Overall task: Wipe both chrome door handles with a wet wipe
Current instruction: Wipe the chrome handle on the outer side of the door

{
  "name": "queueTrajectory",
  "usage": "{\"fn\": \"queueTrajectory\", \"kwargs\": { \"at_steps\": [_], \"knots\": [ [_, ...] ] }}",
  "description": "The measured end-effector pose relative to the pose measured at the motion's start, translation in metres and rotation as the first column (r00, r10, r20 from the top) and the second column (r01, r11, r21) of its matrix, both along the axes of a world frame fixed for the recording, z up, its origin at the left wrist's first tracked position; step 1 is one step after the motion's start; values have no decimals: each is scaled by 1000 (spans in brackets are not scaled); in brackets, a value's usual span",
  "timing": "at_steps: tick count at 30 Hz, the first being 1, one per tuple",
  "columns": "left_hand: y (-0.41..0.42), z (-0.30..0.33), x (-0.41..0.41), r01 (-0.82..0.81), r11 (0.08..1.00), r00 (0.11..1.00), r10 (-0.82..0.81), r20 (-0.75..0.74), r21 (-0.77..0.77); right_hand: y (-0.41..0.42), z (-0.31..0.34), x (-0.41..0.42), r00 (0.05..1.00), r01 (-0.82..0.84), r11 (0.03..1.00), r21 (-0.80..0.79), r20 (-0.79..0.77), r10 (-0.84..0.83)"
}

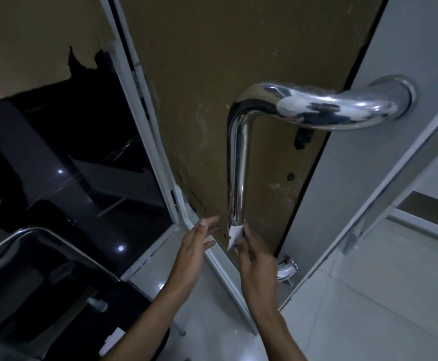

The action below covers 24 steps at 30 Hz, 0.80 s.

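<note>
Nearest the camera, two bare forearms are seen reaching up toward the door. The left hand point(199, 239) is held released, fingers straight, its tips close to the brown door panel point(199, 74) just left of the handle; whether they touch the panel cannot be told. To its right, the right hand point(254, 256) has its grip pinched on a small white wet wipe point(234, 234), which is pressed against the lower end of the chrome door handle point(236, 165). Just right of that hand, the handle's lower mount point(288, 267) is seen where it meets the door's grey edge strip point(342, 152). Farther up, the long vertical bar bends and runs right to its upper mount, shiny and full of reflections. Far left, dark glass point(56, 152) is seen beyond the white frame, and a chrome-framed chair point(38, 256) stands at the near left. With the wipe at the bar's lower end, the wiping of this handle is judged to be under way or close to finished; how much has been covered cannot be told from the shine. A second handle is not in view, so that part of the task is judged to be left.
</note>
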<state>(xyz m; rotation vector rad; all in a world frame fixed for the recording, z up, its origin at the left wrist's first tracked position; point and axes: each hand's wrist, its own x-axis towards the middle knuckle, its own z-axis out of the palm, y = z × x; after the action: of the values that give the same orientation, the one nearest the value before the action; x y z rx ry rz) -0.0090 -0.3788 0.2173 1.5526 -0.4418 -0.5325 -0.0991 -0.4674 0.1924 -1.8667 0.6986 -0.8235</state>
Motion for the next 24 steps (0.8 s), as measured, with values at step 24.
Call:
{"fn": "queueTrajectory", "kwargs": {
  "at_steps": [24],
  "knots": [
    [-8, 22, 0, 87, 996, 996, -87, 33, -3, -8, 59, 27, 975, 28, 969, -244, 219, 27]
  ]
}}
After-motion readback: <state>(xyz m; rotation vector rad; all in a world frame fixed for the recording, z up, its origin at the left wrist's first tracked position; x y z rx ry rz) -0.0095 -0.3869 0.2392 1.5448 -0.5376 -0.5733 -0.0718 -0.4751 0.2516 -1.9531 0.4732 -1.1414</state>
